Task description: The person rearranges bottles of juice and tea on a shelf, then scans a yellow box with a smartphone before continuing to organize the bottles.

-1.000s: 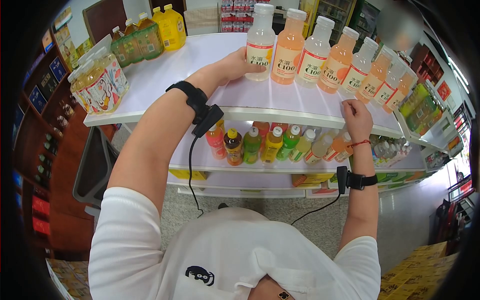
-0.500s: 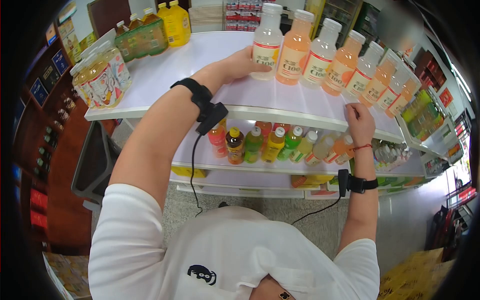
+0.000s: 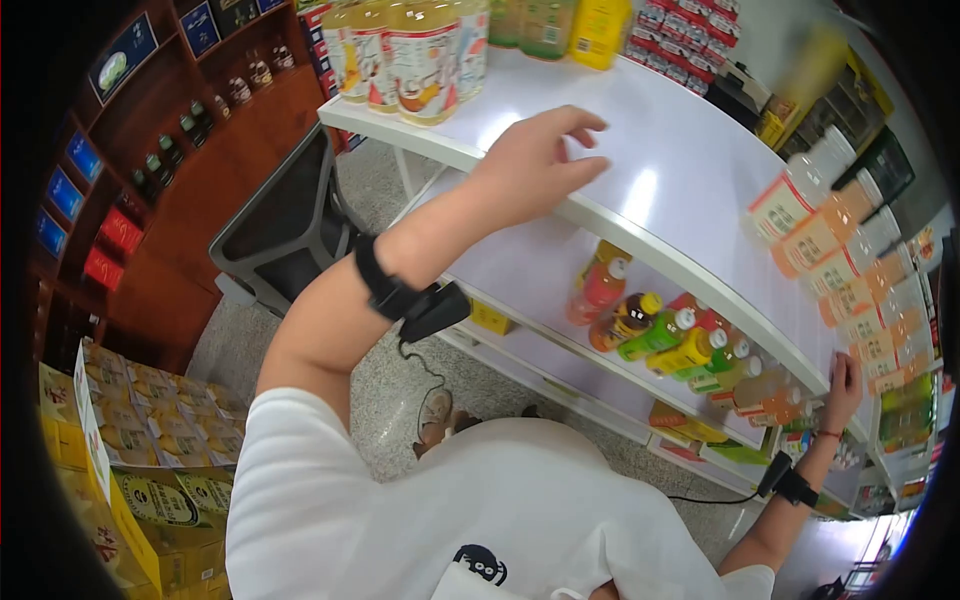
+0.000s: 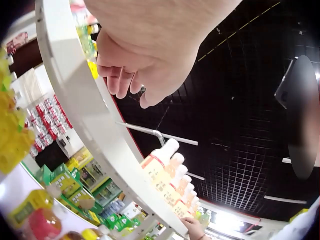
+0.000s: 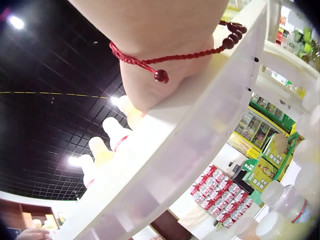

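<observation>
My left hand [image 3: 545,165] hovers over the front edge of the white shelf top [image 3: 690,190], its fingers loosely bent with nothing in them. Close beyond it stands a group of clear bottles of pale yellow drink [image 3: 425,60] with colourful labels. On the right, a row of clear and orange drink bottles with white caps runs along the shelf top, starting with a clear bottle [image 3: 800,190]. My right hand [image 3: 845,390] rests at the shelf's front edge beside that row, loosely curled and holding nothing; in the right wrist view its fingers are mostly hidden.
Several coloured drink bottles [image 3: 685,345] stand on the lower shelf. Green bottles [image 3: 545,25] and a yellow bottle [image 3: 600,35] are at the back. A dark mesh chair [image 3: 285,215] stands left of the shelf. Yellow cartons [image 3: 160,480] are stacked at the lower left.
My left hand has let go of the clear bottle at the row's left end and moved left, toward the pale yellow drinks. The head view has swung left. My right hand stays at the shelf edge.
</observation>
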The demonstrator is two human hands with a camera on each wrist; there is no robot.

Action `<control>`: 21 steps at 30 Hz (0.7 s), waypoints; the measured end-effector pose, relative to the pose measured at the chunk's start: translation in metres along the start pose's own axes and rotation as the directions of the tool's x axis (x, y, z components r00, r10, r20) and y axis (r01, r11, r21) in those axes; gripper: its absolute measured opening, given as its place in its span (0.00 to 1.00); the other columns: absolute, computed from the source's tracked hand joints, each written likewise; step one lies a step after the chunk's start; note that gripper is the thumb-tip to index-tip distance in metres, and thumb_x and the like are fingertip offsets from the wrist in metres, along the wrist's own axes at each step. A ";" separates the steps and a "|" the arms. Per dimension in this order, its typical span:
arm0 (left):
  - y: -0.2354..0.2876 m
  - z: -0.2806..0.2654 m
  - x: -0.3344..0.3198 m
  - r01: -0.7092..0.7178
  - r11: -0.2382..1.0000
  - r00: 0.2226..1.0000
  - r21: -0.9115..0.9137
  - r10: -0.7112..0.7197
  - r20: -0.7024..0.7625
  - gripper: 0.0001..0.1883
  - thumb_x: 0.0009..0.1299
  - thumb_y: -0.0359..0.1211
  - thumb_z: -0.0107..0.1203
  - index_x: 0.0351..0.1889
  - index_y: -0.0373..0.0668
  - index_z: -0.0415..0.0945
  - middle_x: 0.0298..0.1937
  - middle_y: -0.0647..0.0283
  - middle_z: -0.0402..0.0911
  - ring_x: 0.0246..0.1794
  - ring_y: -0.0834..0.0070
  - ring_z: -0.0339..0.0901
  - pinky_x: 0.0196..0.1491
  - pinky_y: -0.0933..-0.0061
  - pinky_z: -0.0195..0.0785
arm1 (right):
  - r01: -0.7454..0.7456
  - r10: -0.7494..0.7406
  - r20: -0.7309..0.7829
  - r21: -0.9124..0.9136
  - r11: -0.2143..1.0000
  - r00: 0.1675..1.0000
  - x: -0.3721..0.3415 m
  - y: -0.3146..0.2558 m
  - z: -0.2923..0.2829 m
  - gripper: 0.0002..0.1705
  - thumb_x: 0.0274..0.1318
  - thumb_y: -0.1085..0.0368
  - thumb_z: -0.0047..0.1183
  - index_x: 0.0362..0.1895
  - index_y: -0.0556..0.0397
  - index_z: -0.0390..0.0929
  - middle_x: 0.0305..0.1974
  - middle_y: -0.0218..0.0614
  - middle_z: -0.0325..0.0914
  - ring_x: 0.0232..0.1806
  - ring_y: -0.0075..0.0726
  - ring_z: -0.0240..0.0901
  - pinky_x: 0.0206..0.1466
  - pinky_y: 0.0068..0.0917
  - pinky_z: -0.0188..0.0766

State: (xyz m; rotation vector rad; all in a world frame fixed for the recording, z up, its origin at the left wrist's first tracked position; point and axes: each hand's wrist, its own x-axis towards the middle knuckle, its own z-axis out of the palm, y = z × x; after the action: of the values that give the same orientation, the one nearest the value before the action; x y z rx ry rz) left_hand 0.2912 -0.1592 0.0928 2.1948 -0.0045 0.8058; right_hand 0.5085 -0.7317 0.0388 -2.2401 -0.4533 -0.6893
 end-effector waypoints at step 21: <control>-0.192 -0.219 -0.045 0.019 0.981 0.892 0.191 0.070 -0.447 0.23 0.59 0.29 0.62 0.54 0.41 0.73 0.47 0.62 0.76 0.47 0.70 0.70 0.52 0.72 0.63 | 0.193 -0.280 0.480 0.223 0.956 0.831 -0.013 -0.430 0.251 0.10 0.55 0.73 0.55 0.43 0.56 0.78 0.33 0.27 0.74 0.35 0.18 0.70 0.42 0.17 0.66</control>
State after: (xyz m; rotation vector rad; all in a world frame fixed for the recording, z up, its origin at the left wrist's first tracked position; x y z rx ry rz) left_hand 0.1835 0.1113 0.0466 2.1321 0.2877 1.3669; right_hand 0.3659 -0.2613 0.1198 -2.2074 -1.0274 -0.1496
